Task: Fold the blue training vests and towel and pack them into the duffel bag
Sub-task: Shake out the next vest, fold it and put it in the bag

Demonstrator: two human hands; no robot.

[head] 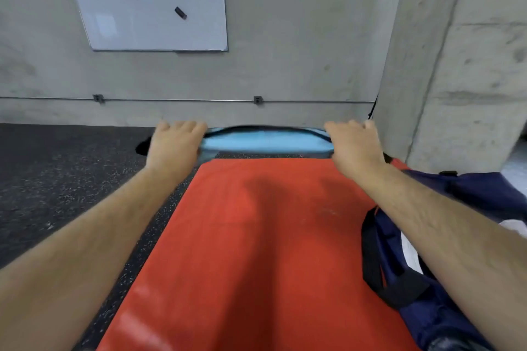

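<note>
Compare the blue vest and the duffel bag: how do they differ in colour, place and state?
The vest is light blue; the duffel bag is dark navy. The left hand and right hand grip the vest at the far end of the red mat; the duffel bag lies unheld at its right. Both are soft fabric with black trim.

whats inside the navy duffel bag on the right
Only a patch of white shows in the opening of the duffel bag; towel or lining, I cannot tell. The right forearm and the bag's own navy fabric cover the rest.
</note>
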